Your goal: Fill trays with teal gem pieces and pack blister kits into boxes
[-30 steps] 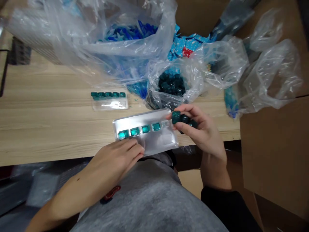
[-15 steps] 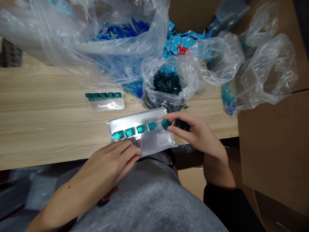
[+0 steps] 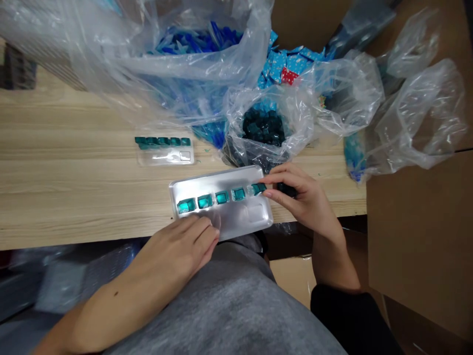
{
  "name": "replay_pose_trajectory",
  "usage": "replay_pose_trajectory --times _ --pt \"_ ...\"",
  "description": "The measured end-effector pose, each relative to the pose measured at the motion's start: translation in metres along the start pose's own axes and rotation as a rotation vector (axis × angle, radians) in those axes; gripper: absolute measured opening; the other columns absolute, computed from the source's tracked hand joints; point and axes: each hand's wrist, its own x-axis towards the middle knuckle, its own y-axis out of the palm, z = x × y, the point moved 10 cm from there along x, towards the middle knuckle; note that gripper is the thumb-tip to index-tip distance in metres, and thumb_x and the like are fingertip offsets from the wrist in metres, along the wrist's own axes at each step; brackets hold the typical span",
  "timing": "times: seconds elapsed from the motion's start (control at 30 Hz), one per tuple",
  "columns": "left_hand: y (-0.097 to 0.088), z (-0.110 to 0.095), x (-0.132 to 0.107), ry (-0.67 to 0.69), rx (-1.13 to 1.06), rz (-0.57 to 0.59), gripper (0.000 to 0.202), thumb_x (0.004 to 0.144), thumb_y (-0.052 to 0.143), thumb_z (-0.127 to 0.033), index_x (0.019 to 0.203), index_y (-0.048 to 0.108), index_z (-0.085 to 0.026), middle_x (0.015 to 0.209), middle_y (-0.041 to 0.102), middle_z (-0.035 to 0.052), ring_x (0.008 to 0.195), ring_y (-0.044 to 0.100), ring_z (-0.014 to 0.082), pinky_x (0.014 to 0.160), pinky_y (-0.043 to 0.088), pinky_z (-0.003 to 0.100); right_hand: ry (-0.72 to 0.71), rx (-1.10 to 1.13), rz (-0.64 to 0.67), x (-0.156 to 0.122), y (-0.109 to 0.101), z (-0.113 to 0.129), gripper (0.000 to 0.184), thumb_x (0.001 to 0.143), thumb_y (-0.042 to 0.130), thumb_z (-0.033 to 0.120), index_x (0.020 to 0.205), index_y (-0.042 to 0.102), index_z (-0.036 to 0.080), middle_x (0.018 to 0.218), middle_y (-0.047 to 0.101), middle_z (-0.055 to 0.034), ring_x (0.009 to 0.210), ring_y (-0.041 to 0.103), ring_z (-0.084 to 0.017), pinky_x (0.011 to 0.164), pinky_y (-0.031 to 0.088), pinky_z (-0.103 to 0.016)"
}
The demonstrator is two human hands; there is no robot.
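A clear plastic blister tray (image 3: 236, 221) lies near the table's front edge, with a row of teal translucent blocks in its pockets. My left hand (image 3: 194, 236), fingers curled, grips the tray's near edge; its thumb is hidden. At the right end of the row, my right hand (image 3: 299, 195) pinches a teal block (image 3: 258, 189) between thumb and fingertips, tilted in or on the last pocket. A dark block (image 3: 287, 190) shows under that hand's curled fingers; whether it is held in the palm or lies on the table, I cannot tell.
A second tray (image 3: 168, 157) with teal blocks lies farther back. An open plastic bag (image 3: 236, 116) holds many dark blocks. Behind it stand a large bag (image 3: 155, 79) of blue pieces and light-blue dotted packets (image 3: 277, 61). Cardboard (image 3: 417, 227) is at the right.
The teal block in my right fingers has come down to the last pocket and turned flatter. My left hand stays at the tray's near edge. The whole view has shifted slightly.
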Motion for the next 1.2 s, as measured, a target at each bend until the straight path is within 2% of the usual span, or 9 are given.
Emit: replay_pose_trajectory --times 0.17,0.3,0.57,0.63,0.73,0.83,0.97,1.1,1.2 --pt "0.007 0.005 -0.001 -0.08 -0.077 0.091 0.034 0.094 0.035 -0.012 0.072 0.06 -0.017 0.067 0.061 0.0019 0.062 0.058 0.0157 0.057 0.046 0.027 -0.089 -0.107 0.023 -0.001 0.001 0.006 0.017 0.087 0.065 0.021 0.104 0.069 0.02 0.092 0.065 -0.0033 0.083 0.063 -0.012 0.073 0.052 -0.025" --pt "0.008 0.003 -0.001 -0.063 -0.063 0.109 0.036 0.094 0.034 -0.01 0.069 0.059 -0.017 0.065 0.059 0.0019 0.06 0.057 0.015 0.056 0.045 0.027 -0.128 -0.137 0.006 0.002 0.002 0.009 0.017 0.088 0.064 0.019 0.103 0.071 0.022 0.098 0.065 -0.0038 0.09 0.063 -0.013 0.079 0.053 -0.026" --pt "0.004 0.002 0.004 -0.039 -0.044 0.084 0.037 0.093 0.032 -0.009 0.068 0.058 -0.017 0.064 0.059 0.0015 0.058 0.058 0.0148 0.054 0.046 0.026 -0.024 -0.077 -0.086 0.006 0.0 0.001 0.007 0.087 0.065 0.022 0.088 0.072 0.021 0.087 0.066 -0.0021 0.08 0.063 -0.012 0.072 0.053 -0.026" --pt "0.003 0.002 0.005 -0.038 -0.047 0.076 0.037 0.093 0.032 -0.009 0.067 0.058 -0.016 0.063 0.059 0.0017 0.056 0.058 0.0149 0.052 0.046 0.026 -0.067 -0.107 -0.084 0.004 0.003 0.01 0.008 0.087 0.065 0.021 0.091 0.072 0.02 0.088 0.065 -0.0029 0.082 0.063 -0.012 0.072 0.053 -0.025" --pt "0.0 0.001 0.005 -0.03 -0.044 0.053 0.038 0.093 0.032 -0.008 0.066 0.058 -0.016 0.062 0.059 0.0022 0.055 0.059 0.0148 0.051 0.047 0.026 -0.184 -0.161 -0.01 -0.001 0.009 0.022 0.015 0.088 0.064 0.019 0.101 0.071 0.02 0.096 0.066 -0.0048 0.087 0.064 -0.013 0.074 0.054 -0.026" --pt "-0.002 0.001 0.006 -0.017 -0.032 0.028 0.038 0.093 0.032 -0.008 0.066 0.058 -0.016 0.061 0.059 0.0023 0.054 0.059 0.0149 0.05 0.047 0.026 -0.203 -0.177 0.034 -0.004 0.008 0.019 0.02 0.089 0.062 0.017 0.106 0.07 0.023 0.1 0.068 -0.0046 0.09 0.065 -0.013 0.076 0.055 -0.026" --pt "0.001 0.002 0.005 -0.026 -0.039 0.034 0.037 0.093 0.033 -0.008 0.066 0.057 -0.016 0.061 0.058 0.0019 0.054 0.058 0.0151 0.049 0.046 0.026 -0.196 -0.206 0.026 -0.005 0.005 0.015 0.023 0.089 0.06 0.015 0.109 0.069 0.024 0.101 0.069 -0.0044 0.091 0.066 -0.013 0.076 0.056 -0.026" --pt "0.001 0.002 0.003 -0.03 -0.039 0.037 0.037 0.093 0.032 -0.008 0.067 0.057 -0.016 0.062 0.059 0.0018 0.055 0.058 0.0147 0.051 0.046 0.026 -0.283 -0.315 0.075 -0.009 0.016 0.026 0.024 0.092 0.056 0.013 0.111 0.068 0.022 0.109 0.07 -0.0077 0.098 0.067 -0.015 0.079 0.057 -0.029" --pt "-0.002 0.0 0.003 -0.027 -0.03 0.011 0.037 0.092 0.033 -0.008 0.065 0.056 -0.016 0.06 0.057 0.001 0.054 0.056 0.0148 0.05 0.044 0.027 -0.351 -0.372 0.056 -0.014 0.018 0.031 0.024 0.091 0.056 0.011 0.109 0.069 0.02 0.108 0.072 -0.009 0.096 0.068 -0.015 0.078 0.057 -0.028"
